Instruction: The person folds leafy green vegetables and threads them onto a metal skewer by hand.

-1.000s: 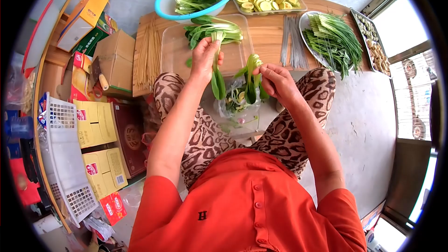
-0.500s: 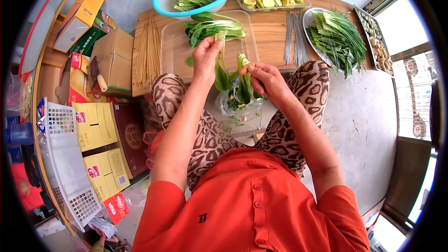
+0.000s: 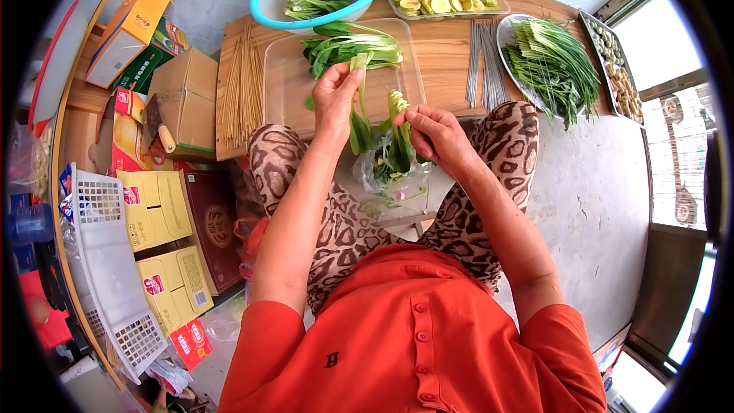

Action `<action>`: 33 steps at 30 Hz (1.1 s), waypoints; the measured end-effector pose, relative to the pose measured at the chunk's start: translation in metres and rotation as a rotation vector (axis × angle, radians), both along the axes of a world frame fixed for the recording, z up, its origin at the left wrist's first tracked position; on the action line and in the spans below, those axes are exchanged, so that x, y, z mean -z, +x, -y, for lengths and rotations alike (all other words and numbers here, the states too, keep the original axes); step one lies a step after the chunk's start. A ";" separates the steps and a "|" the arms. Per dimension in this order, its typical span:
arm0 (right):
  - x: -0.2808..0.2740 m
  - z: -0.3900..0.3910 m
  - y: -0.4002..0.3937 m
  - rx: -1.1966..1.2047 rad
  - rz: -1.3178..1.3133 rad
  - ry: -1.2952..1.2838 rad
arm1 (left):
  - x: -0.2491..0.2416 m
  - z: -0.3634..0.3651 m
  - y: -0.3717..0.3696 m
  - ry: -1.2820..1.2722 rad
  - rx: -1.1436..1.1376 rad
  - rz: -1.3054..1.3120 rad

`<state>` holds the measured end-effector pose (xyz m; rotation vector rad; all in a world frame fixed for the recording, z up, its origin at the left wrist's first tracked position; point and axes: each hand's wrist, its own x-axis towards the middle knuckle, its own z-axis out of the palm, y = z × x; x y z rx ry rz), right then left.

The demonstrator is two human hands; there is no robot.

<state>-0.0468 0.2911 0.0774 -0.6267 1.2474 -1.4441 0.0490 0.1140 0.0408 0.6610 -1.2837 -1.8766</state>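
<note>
My left hand pinches a pale-stemmed leaf of greens between thumb and fingertips, its leafy end hanging down. My right hand is closed on a bunched bok choy leaf with its pale stem ends stacked at the top. A thin stick seems to poke out above those stems, though it is too fine to be sure. Just beyond the hands, a pile of bok choy lies in a clear plastic tray. Below the hands is a clear plastic bag with scraps of greens.
Bamboo skewers lie left of the tray, metal skewers to its right. Behind stand a blue-rimmed basin of greens and a tray of sliced squash. A plate of chives sits right. Cartons and a knife are left.
Both hands keep their holds in almost the same place. The leaf in my left hand has shifted slightly, its lower end a little further left.
</note>
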 end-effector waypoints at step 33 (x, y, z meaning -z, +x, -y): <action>0.000 0.007 -0.004 0.092 0.087 -0.006 | 0.008 0.005 0.005 -0.092 0.044 0.109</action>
